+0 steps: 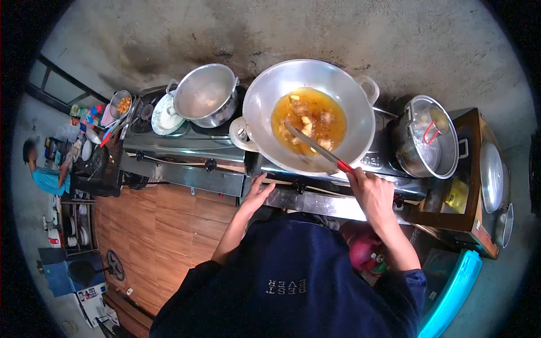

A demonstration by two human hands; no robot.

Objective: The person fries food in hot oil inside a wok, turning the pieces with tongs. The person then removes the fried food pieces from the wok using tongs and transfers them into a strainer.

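A wide silver wok (315, 163) with two loop handles sits on the stove. Frying pieces of food (307, 125), perhaps chicken, lie in its amber oil (332, 107). My right hand (373, 194) is closed around the red grip of long metal tongs (315, 145), whose far end reaches into the oil among the pieces. The exact form of the tongs' tip is hard to make out. My left hand (256, 195) holds nothing, its fingers apart, close to the stove's front edge below the wok's left handle.
Left of the wok stand a deep pot (211, 115) and a pale plate (164, 117). To the right are a steel pot (414, 149) with a red-handled item and a wooden cabinet (473, 186). A person (51, 174) stands far left by a counter.
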